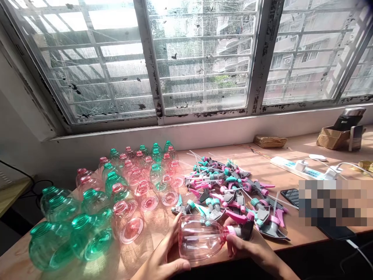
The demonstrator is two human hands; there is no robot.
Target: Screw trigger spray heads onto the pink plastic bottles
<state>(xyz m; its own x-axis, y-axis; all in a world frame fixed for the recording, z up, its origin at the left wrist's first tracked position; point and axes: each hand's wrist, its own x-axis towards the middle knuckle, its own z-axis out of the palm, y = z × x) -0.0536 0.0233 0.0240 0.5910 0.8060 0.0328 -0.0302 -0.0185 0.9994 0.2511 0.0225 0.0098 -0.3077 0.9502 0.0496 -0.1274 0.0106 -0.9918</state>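
A clear pink spray bottle (201, 238) lies on its side in the air near the table's front edge. Round its base wraps my left hand (167, 252), thumb below and fingers behind. At the neck, the fingers of my right hand (240, 245) close on the pink collar of the spray head (243, 225), which has a grey body and a pink trigger. The spray head sits on the bottle's mouth; whether it is fully tight I cannot tell. Beyond my hands is a pile of loose trigger spray heads (221, 182) in pink, teal and grey, some with clear tubes.
Several open green bottles (49, 245) and pink bottles (128, 223) stand in rows at the left. A power strip (294, 168) with plugs, a phone (290, 196) and a cardboard box (332, 137) are at the right. A window (201, 58) runs along the back.
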